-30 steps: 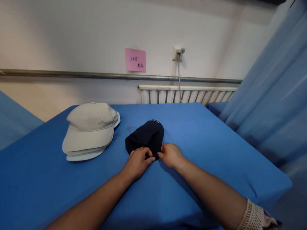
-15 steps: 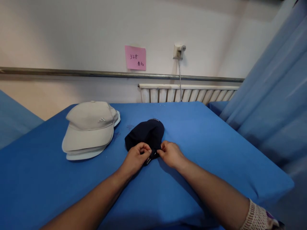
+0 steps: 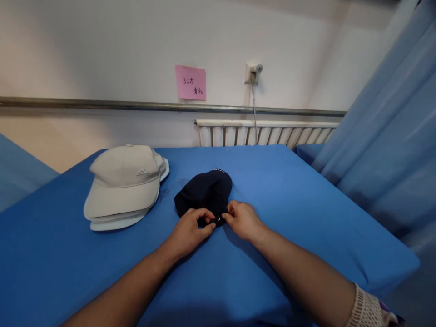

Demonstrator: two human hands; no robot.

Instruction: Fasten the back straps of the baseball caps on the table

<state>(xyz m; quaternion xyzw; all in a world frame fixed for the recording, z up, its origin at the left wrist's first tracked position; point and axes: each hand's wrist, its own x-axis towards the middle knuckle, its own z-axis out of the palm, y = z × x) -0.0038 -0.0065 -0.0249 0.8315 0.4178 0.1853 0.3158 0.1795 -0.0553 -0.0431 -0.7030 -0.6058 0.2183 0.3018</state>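
A dark navy cap (image 3: 204, 191) lies on the blue-covered table (image 3: 293, 200), its back edge with the strap and a small shiny buckle turned toward me. My left hand (image 3: 192, 229) is at the left of the buckle, thumb and fingers closed around the strap end. From the right, my right hand (image 3: 241, 220) pinches the cap's strap beside the buckle. The strap between the fingertips is partly hidden by both hands.
To the left stands a stack of light-coloured caps (image 3: 124, 175), a beige one on top. Behind the table are a metal rail (image 3: 136, 106), a radiator (image 3: 272, 131) and a plugged socket (image 3: 252, 74). A blue curtain (image 3: 384, 131) hangs at the right.
My left hand has shifted its hold at the strap, and the strap end that stuck out below its fingers no longer shows. My right hand stays nearly in place.
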